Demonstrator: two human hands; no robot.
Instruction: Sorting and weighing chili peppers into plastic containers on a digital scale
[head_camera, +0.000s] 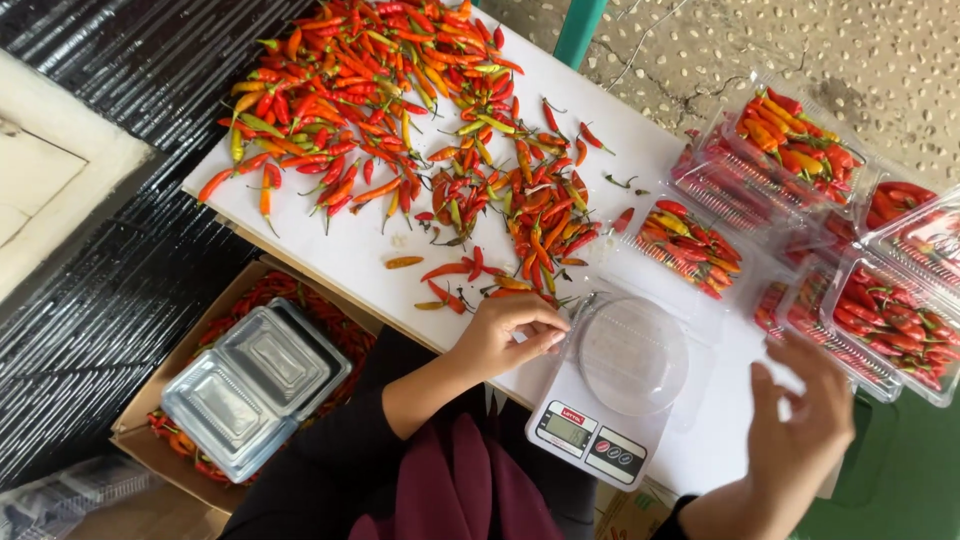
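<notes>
Curled fingers of the left hand (503, 332) rest on the edge of the white flat table (350, 250), and they seem to pinch a few small red and orange chili peppers (520, 292) that lie right at the fingertips, though the view is too small to be sure anything is really held. The right hand (800, 425) hangs open in the air with its fingers spread, holding nothing; it is a bit blurred. It hovers beside the clear thin plastic box (640, 345) that sits open on the small white kitchen scale (600, 410). That box is empty. A big heap of loose chili peppers (400, 110) covers the far part of the table, well apart from the scale. On the right stand filled clear plastic boxes of chilies (860, 250), close together. Down by the left side, a stack of empty clear boxes (250, 385) lies in a brown cardboard carton (150, 440) that also has chilies in it. I think the peppers are very light, smooth and a little slippery, and soft enough to squash, so a gentle pinch on the body or the green stem suits them best. The plastic box looks thin and bendy, and it is best taken by its rim with a soft hold.
</notes>
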